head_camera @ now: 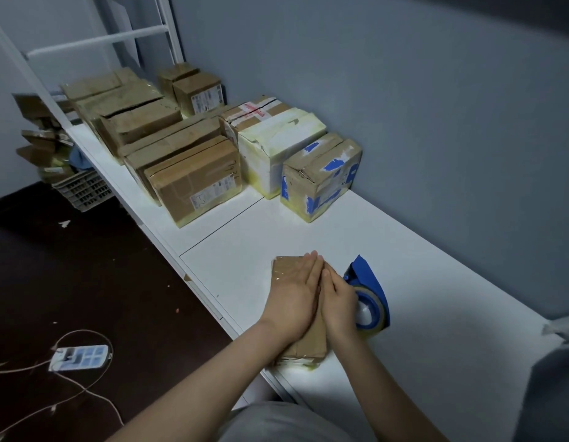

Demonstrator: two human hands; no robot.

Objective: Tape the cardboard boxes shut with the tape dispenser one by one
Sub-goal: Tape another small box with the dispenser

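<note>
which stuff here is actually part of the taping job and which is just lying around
Part of the job:
small cardboard box, pressed under the left hand and right hand
blue tape dispenser beside it
stacked boxes at the table's far end

Just lying about:
power strip on the floor
plastic crate

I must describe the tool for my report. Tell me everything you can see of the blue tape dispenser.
The tape dispenser is blue, plastic by its look, with a roll of tape in it. It lies on the white table, just right of the small box. The right hand is beside it; contact is unclear.
</note>
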